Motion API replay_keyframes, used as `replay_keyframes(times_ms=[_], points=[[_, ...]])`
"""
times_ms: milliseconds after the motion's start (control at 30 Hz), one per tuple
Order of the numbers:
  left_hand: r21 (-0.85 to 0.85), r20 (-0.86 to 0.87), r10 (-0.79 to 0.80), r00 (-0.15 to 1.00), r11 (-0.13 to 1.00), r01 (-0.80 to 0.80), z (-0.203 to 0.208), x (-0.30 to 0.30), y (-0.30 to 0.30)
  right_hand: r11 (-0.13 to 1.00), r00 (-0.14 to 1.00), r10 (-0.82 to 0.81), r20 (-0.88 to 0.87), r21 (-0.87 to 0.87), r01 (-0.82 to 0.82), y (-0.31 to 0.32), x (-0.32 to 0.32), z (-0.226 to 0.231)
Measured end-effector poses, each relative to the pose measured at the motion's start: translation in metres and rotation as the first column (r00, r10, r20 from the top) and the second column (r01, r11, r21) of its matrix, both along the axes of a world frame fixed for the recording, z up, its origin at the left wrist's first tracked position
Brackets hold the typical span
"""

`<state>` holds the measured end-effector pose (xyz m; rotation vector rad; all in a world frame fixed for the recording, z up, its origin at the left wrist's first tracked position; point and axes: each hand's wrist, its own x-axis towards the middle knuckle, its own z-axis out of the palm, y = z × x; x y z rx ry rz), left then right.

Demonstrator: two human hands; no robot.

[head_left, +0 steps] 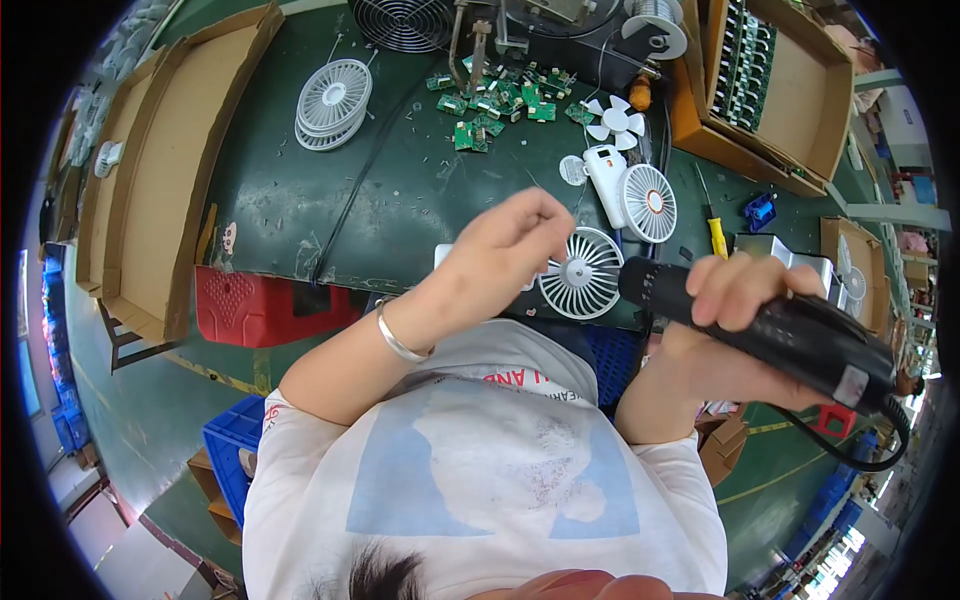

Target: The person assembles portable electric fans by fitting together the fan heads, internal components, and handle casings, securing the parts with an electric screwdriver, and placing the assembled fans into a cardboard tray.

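Note:
My right hand (742, 315) wraps round a black hot-air gun (790, 335), its ridged nozzle pointing left toward a round white fan grille (580, 273). A cable trails from the tool's rear end. Right beside that grille, over the table's front edge, my left hand (515, 235) is closed with its fingers curled in. Whatever it pinches is hidden from me. Part of a white casing (441, 255) shows from behind the left wrist. Just beyond lies a white handheld fan (607, 185) with a round head, and farther back a loose white fan blade (615, 122).
Small green circuit boards (500, 98) are heaped at the back. White grilles (334, 100) are stacked to the left. A yellow screwdriver (717, 235) lies right. Cardboard trays (165, 180) stand left, a box of boards (785, 110) back right. A red stool (250, 310) stands below.

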<state>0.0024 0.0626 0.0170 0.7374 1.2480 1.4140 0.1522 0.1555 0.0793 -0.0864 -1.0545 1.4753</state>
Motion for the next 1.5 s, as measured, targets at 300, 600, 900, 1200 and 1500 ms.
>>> replay_keyframes(times_ms=[300,600,900,1200,1500], points=[[-0.191,-0.096,-0.277,0.956,0.948,0.256,0.0,-0.006,0.009,0.995,0.996,-0.085,-0.009,0.053,0.085,-0.006,0.032,0.003],[0.027,-0.939,-0.075,0.334,0.957,0.29,-0.012,0.012,0.018,0.978,0.992,-0.094,0.079,0.193,0.077,-0.025,0.033,-0.026],[0.004,-0.787,-0.155,0.597,0.967,0.256,-0.012,-0.002,0.022,0.909,0.975,-0.172,0.143,0.405,0.101,-0.043,0.037,-0.036],[-0.114,-0.694,-0.225,0.683,0.972,0.204,-0.01,-0.004,0.024,0.857,0.955,-0.056,0.29,0.505,-0.102,-0.037,0.027,-0.066],[-0.098,-0.669,-0.249,0.7,0.963,0.249,-0.009,-0.008,0.025,0.791,0.962,-0.033,0.272,0.596,-0.141,-0.031,0.03,-0.074]])
